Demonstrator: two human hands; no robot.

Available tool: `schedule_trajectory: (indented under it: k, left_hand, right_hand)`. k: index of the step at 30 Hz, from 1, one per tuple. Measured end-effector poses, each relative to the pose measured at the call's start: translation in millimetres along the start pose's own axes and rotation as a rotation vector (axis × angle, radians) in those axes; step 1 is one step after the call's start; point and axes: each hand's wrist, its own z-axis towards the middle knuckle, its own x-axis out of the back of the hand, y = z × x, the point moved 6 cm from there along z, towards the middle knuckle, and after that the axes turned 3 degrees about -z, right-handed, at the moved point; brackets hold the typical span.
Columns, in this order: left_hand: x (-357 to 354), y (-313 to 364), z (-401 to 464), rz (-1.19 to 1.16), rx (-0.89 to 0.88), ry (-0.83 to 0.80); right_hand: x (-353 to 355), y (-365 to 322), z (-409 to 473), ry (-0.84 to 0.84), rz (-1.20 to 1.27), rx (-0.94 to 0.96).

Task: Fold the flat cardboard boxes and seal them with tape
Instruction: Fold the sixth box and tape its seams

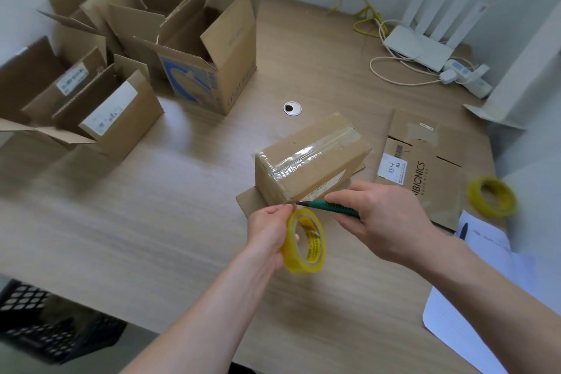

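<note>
A small cardboard box (309,161) stands closed on the table, with clear tape along its top seam and down its near end. My left hand (268,234) grips a yellow tape roll (305,241) just in front of the box's near lower corner, thumb and finger pinching the tape's free end. My right hand (382,222) holds a green-handled cutter (331,206) whose dark tip points at the strip between roll and box. A flat cardboard box (431,161) printed with black letters lies to the right.
Several open cardboard boxes (194,48) crowd the table's far left. A second yellow tape roll (491,196) lies at the right, near white papers (473,297) and a pen. A white router (425,42) with cables sits at the far right. A black crate (45,325) is below the near edge.
</note>
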Motion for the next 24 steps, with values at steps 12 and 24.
schedule_trajectory:
  k: [12,24]
  left_hand:
    - [0.8,2.5,3.5,0.050,-0.003,0.000]
    - [2.8,9.1,7.7,0.112,0.017,-0.001]
  right_hand:
    - [4.2,-6.2,0.9,0.049,0.026,0.014]
    - [-6.6,0.6,8.7,-0.049,-0.113,-0.013]
